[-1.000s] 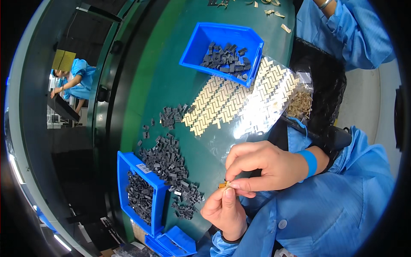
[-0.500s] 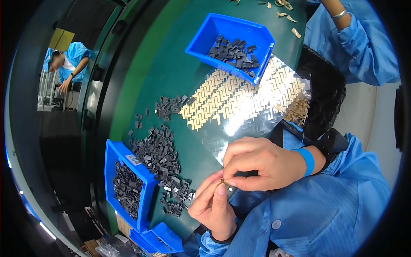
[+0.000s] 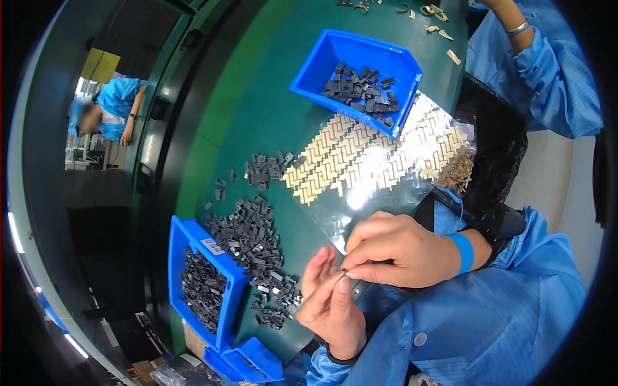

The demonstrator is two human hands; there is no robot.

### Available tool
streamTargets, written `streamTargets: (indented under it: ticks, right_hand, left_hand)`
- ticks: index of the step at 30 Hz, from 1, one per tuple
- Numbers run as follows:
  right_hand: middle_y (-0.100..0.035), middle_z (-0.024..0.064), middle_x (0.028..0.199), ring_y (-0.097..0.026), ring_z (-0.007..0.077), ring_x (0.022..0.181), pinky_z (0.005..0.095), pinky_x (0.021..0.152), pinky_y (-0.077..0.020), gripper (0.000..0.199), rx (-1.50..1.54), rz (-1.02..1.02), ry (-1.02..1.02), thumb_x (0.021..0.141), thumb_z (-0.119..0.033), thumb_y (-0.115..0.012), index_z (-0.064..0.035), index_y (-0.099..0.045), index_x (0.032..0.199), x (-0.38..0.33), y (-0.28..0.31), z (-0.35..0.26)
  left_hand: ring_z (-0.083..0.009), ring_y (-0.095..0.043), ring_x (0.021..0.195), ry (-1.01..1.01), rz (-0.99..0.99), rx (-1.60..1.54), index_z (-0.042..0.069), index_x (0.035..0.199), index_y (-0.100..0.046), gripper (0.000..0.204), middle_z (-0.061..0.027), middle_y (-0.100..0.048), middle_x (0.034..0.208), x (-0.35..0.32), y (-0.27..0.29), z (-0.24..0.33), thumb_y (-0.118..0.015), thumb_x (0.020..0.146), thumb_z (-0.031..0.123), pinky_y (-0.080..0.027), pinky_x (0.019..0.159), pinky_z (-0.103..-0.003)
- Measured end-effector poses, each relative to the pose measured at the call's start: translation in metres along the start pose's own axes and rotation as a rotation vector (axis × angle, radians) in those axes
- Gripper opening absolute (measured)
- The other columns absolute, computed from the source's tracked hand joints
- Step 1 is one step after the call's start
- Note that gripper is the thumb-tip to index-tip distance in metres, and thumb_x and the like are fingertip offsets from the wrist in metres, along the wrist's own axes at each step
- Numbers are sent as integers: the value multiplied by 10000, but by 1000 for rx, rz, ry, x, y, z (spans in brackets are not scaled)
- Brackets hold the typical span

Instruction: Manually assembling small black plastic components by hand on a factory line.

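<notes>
Head view: a tiny part [image 3: 346,272], too small to make out, sits pinched between my fingertips above the green table [image 3: 257,116] edge. My right hand [image 3: 402,248] closes thumb and forefinger on it; my left hand [image 3: 331,302] touches it with nearly closed fingers. Loose dark grey pieces [image 3: 254,241] lie just left, beside a blue bin [image 3: 199,283].

Crowded bench, one open lane at ten o'clock

Bare green table [image 3: 257,109] lies open toward ten and eleven o'clock of the hands. At nine o'clock a loose heap of dark parts [image 3: 254,241] and a blue bin [image 3: 193,238] block the way; at twelve a clear bag of tan pieces [image 3: 367,154] and a second blue bin [image 3: 322,61] stand close; another worker's sleeve [image 3: 547,71] fills two o'clock.
</notes>
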State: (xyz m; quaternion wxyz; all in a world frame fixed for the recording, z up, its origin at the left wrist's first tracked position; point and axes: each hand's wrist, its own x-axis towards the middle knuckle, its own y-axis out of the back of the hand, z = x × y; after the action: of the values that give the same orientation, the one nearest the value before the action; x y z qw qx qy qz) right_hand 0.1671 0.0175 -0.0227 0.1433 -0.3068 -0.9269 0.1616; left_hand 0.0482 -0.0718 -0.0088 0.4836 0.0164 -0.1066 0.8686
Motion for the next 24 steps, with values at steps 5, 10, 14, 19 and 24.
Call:
streamTargets:
  ticks: [5, 10, 14, 19, 24]
  right_hand:
    - [-556, 62, 829, -525, 120, 742, 247, 657, -417, 74, -13, -60, 118, 835, -71, -619, 0, -605, 851, -3, 1, 2]
    - [-557, 63, 831, -527, 121, 745, 248, 661, -418, 72, -50, -35, 56, 833, -68, -620, 0, -608, 853, -3, 2, -4]
    - [-559, 64, 833, -528, 122, 747, 248, 664, -419, 71, -88, -17, -39, 832, -65, -622, 1, -611, 854, -7, 27, -27]
    - [-561, 65, 835, -529, 123, 750, 249, 667, -421, 69, -113, -85, -141, 830, -62, -623, 2, -613, 856, -58, 104, -72]
    - [-562, 66, 837, -530, 124, 753, 250, 671, -422, 68, -177, -60, -171, 828, -59, -625, 2, -616, 858, -65, 77, -72]
  left_hand:
    - [-332, -500, 1131, 226, -17, -125, -72, 902, -650, 129, -224, -519, 1188, -11, -3, -4, -629, 787, -19, -360, 1011, -441]
    - [-308, -481, 1142, 463, -39, -419, -39, 893, -651, 130, -181, -485, 1251, -9, 0, 1, -578, 833, 51, -353, 1002, -461]
    - [-355, -451, 1187, 381, -48, -521, -14, 888, -641, 120, -182, -496, 1242, -1, 3, 3, -572, 841, 72, -312, 1038, -496]
    - [-352, -488, 1133, 71, 18, -82, -28, 842, -646, 82, -214, -515, 1171, 4, 15, 0, -628, 775, 14, -373, 983, -476]
    - [-259, -525, 933, -616, -134, 889, 99, 785, -673, 113, -83, -529, 935, -9, 23, 21, -685, 677, 70, -372, 936, -479]
